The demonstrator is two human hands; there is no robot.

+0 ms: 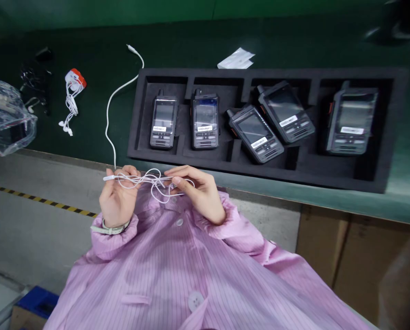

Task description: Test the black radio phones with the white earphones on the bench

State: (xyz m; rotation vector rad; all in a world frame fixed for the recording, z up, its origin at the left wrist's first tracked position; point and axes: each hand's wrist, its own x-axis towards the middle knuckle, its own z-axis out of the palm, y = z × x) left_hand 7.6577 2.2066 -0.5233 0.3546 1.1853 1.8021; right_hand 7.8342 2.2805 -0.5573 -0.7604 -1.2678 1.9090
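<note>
Both hands, left hand (117, 197) and right hand (199, 192), pinch a looped white earphone cable (155, 182) in their fingers just off the bench (88, 146) edge, near the foam tray (363, 176) of handsets.

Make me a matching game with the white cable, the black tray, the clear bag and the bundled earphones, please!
Things:
1. white cable
2. black foam tray
3. clear plastic bag
4. bundled earphones

Places or states:
A. crumpled at the far left edge
B. holds five handsets
C. lying beside a small red-and-white piece
D. looped between the left hand and right hand

Pairs: 1-D, 2-B, 3-A, 4-C
</note>
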